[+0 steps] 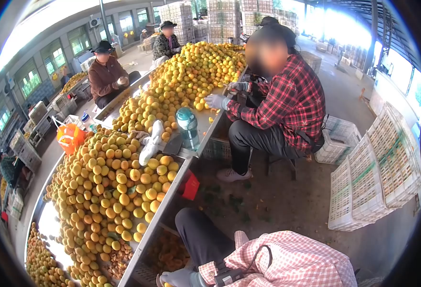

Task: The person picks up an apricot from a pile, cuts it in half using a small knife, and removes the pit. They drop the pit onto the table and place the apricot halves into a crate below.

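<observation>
the gloved right hand [178, 278] is being cut off by the lower edge of the view, its fingers being pointed toward the raised surface [52, 222]; a sliver of yellow is being glimpsed beneath them, but whether anything is being grasped cannot be told. the left hand is being left out of view, so its state cannot be told either.

round yellow-orange fruits [105, 182] are being borne in a broad heap on the surface, near the wearer's knee [191, 229], probably being piled there so that they can be reached from a seat. they are being bordered by a raised edge, by which rolling off seems to be prevented. a teal bottle [187, 126] is being stood upright between this heap and a farther one, near a white cloth-like item [151, 143], presumably so that neither is being buried. by the far side an orange bag [70, 137] is being seen, its contents being hidden.

under the surface, a crate [146, 276] is being partly occupied by orange-brown pieces [169, 251], being set low, it seems, for easy reach. at the right, white crates [377, 172] are being stacked, their contents being obscured by slatted walls. behind a co-worker in red plaid [291, 105], another crate [339, 138] is being rested on the floor.
</observation>
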`<state>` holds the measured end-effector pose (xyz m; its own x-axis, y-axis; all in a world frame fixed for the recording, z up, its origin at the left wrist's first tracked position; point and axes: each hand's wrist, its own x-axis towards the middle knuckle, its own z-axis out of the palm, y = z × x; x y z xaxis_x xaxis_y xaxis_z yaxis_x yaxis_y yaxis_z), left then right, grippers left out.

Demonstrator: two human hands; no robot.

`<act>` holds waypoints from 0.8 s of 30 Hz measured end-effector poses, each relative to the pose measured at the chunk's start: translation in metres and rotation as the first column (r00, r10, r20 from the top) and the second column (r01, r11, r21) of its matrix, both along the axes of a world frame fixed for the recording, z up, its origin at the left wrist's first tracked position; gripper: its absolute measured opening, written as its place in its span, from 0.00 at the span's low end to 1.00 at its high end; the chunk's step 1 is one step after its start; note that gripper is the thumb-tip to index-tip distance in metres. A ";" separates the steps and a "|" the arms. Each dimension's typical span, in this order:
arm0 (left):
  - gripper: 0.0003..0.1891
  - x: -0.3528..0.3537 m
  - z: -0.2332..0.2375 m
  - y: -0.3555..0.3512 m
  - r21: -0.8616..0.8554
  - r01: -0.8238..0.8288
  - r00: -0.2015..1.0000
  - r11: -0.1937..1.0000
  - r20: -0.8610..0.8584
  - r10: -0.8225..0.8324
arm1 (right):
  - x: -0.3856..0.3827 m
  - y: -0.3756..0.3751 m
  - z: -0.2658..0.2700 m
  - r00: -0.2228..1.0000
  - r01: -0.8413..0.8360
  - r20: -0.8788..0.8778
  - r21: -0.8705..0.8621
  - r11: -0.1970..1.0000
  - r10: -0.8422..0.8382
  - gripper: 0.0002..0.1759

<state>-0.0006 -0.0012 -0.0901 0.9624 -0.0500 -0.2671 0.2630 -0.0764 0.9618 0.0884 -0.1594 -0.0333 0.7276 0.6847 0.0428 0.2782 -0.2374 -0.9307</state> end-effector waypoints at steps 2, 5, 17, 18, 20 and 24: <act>0.15 -0.002 -0.003 0.005 0.047 0.009 1.000 0.999 -0.007 -0.008 | 0.004 -0.004 -0.002 0.966 -0.082 0.225 -0.193 0.978 0.126 0.29; 0.16 0.001 -0.025 0.032 -0.428 -0.476 0.798 0.768 -0.578 0.172 | 0.017 -0.002 -0.012 0.979 -0.187 0.060 -0.108 0.976 0.194 0.18; 0.40 0.030 0.088 0.009 -0.245 -0.274 0.962 0.930 -0.066 0.266 | 0.047 -0.038 0.001 0.981 0.017 -0.191 0.297 0.955 0.042 0.23; 0.37 0.029 0.090 0.013 -0.230 -0.282 0.958 0.931 -0.017 0.286 | 0.052 -0.044 0.002 0.975 -0.022 -0.203 0.336 0.942 0.095 0.26; 0.34 0.026 0.096 0.016 -0.216 -0.304 0.949 0.928 0.024 0.316 | 0.048 -0.045 0.008 0.933 -0.039 -0.322 0.360 0.932 0.163 0.26; 0.19 0.024 0.104 0.003 0.424 -0.067 0.968 0.903 0.247 -0.044 | 0.036 -0.038 0.011 0.739 0.039 -0.596 0.504 0.863 0.315 0.27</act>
<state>0.0235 0.0016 0.0138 0.9995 0.0262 -0.0167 0.0274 -0.4908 0.8709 0.1241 -0.1974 -0.0223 0.5927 0.8030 -0.0619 -0.4301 0.2506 -0.8673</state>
